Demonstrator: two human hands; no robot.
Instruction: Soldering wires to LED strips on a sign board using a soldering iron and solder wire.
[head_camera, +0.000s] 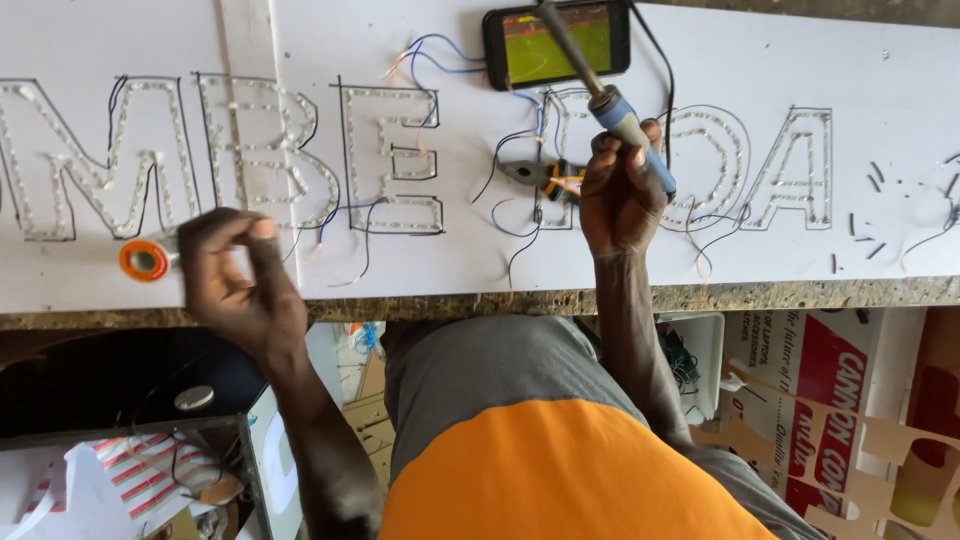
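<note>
The white sign board (700, 60) fills the upper frame. At centre right, the right hand (620, 195) grips the soldering iron (610, 105); steady its tip. At left, the left hand (240, 275) pinches the solder spool (145, 260); feed sparingly.

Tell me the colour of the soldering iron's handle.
Blue with a grey collar, on the soldering iron in the right hand; head view.

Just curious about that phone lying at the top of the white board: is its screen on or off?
On. The phone lies flat on the white board, its screen lit with a bright green picture.
</note>
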